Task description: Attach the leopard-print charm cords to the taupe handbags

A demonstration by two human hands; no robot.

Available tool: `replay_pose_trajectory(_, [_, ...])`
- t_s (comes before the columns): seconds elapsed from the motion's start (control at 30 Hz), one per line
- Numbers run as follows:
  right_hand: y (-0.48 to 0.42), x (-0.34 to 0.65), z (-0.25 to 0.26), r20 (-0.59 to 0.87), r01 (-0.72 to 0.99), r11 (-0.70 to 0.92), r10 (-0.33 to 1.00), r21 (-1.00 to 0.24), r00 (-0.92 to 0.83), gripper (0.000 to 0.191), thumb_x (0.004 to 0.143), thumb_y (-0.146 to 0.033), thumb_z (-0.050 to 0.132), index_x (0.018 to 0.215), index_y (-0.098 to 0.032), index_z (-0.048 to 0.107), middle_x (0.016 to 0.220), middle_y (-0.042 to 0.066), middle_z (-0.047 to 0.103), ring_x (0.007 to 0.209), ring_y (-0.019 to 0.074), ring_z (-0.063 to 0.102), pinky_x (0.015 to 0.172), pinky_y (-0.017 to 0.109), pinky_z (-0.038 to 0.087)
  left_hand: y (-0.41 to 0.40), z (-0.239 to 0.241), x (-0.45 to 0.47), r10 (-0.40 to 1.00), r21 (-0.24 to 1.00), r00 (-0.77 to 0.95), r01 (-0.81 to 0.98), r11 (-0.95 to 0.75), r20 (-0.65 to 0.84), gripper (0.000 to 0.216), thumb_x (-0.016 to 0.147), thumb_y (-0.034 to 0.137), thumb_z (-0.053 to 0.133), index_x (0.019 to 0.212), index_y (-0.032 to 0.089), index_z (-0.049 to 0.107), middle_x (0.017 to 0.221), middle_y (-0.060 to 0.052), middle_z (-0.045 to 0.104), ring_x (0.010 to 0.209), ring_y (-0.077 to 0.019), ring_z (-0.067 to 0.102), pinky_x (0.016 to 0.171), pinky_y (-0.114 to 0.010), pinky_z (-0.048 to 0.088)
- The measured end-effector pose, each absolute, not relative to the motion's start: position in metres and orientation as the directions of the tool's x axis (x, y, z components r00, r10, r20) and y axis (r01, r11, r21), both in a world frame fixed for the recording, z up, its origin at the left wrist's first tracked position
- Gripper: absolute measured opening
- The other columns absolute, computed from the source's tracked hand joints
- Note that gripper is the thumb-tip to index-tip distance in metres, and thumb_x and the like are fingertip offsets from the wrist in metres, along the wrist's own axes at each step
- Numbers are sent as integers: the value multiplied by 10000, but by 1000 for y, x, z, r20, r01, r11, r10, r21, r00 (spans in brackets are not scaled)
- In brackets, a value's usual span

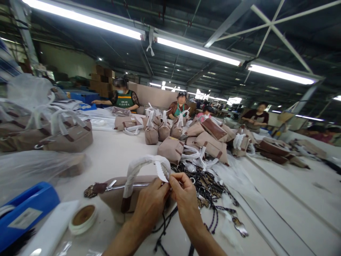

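Note:
A taupe handbag [114,202] stands in front of me, its zip shut and its handles [133,174] wrapped in white material. A white strip with a zigzag edge [160,171] sticks up at the far handle. My left hand [151,199] is closed at the lower end of that handle, fingers bent round it. Close beside it, my right hand [185,195] pinches with thumb and forefinger; what lies between these fingertips is hidden. A patterned charm [90,191] hangs at the bag's left end. Dark braided cords with charms [207,192] lie to the right.
A blue tape dispenser [29,213] and a tape roll [83,219] lie at front left. Wrapped bags [69,133] stand at left; more bags [210,142] are heaped behind. Clear plastic [34,167] covers the left side. Several people sit across the table [293,192].

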State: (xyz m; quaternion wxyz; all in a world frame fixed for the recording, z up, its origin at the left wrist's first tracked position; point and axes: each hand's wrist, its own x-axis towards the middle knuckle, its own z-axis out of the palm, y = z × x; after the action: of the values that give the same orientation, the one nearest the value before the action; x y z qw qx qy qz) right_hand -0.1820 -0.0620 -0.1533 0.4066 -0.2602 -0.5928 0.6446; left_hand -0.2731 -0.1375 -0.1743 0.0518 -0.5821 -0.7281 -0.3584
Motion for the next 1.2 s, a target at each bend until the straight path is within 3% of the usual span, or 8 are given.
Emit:
replay_pose_trajectory(0.17, [-50, -179, -162, 118, -280, -35, 853, -959, -509, 321, 711, -445, 743, 793, -166, 608, 631, -37, 552, 492, 80, 430, 440, 191, 325, -138, -159, -288, 852, 774, -283, 600, -201, 441, 199, 901, 224, 497, 851, 208, 689, 913, -39, 678, 859, -185, 595, 789, -281, 462])
replay_pose_trajectory(0.27, [-44, -180, -165, 62, -433, -206, 847, -877, -527, 358, 670, -443, 788, 824, -183, 596, 841, 21, 662, 545, 93, 530, 458, 198, 389, -140, -155, -304, 906, 940, -289, 239, -244, 309, 179, 858, 331, 583, 824, 180, 674, 768, -3, 645, 634, -122, 540, 572, -219, 441])
replay_pose_trajectory(0.33, [-42, -181, -168, 4, -525, -346, 833, -777, -554, 370, 635, -410, 824, 817, -200, 581, 946, 41, 681, 610, 109, 590, 483, 201, 429, -140, -156, -314, 922, 966, -300, -6, -260, 246, 234, 824, 401, 629, 810, 170, 667, 642, 27, 595, 476, -72, 442, 428, -178, 358])
replay_pose_trajectory(0.43, [-44, -183, -176, -16, -586, -425, 818, -690, -575, 324, 650, -380, 828, 775, -214, 579, 798, -6, 666, 618, 106, 596, 537, 206, 469, -140, -161, -325, 933, 922, -312, -279, -269, 178, 287, 735, 440, 729, 761, 162, 662, 627, 21, 598, 431, -61, 468, 349, -146, 359])
replay_pose_trajectory(0.57, [-49, -182, -183, 184, -529, -181, 805, -829, -564, 186, 728, -337, 770, 727, -207, 637, 628, -33, 602, 540, 92, 529, 536, 206, 440, -133, -163, -336, 948, 852, -286, -452, -262, 140, 323, 647, 420, 818, 765, 156, 675, 814, -32, 666, 646, -150, 656, 441, -192, 534])
replay_pose_trajectory(0.73, [-45, -188, -167, 464, -299, 355, 672, -886, -577, 67, 796, -234, 666, 764, -206, 717, 696, 7, 633, 652, 148, 589, 623, 251, 460, -121, -150, -342, 937, 952, -307, -196, -235, 168, 293, 745, 417, 742, 801, 138, 675, 710, -34, 698, 599, -141, 674, 510, -209, 563])
replay_pose_trajectory(0.93, [-30, -199, -157, 402, -262, 305, 676, -915, -617, 83, 794, -244, 648, 755, -197, 704, 720, 7, 610, 672, 150, 588, 616, 237, 466, -129, -151, -331, 891, 984, -436, -62, -168, 124, 338, 723, 475, 705, 784, 147, 656, 541, 19, 623, 421, -112, 571, 415, -211, 490])
replay_pose_trajectory(1.2, [-33, -193, -150, 543, -209, 540, 586, -815, -601, 94, 814, -173, 622, 753, -193, 691, 777, 20, 638, 738, 147, 600, 675, 238, 460, -122, -159, -333, 853, 970, -478, 209, -124, 212, 245, 790, 385, 608, 766, 157, 696, 525, 55, 512, 448, -78, 446, 434, -179, 362])
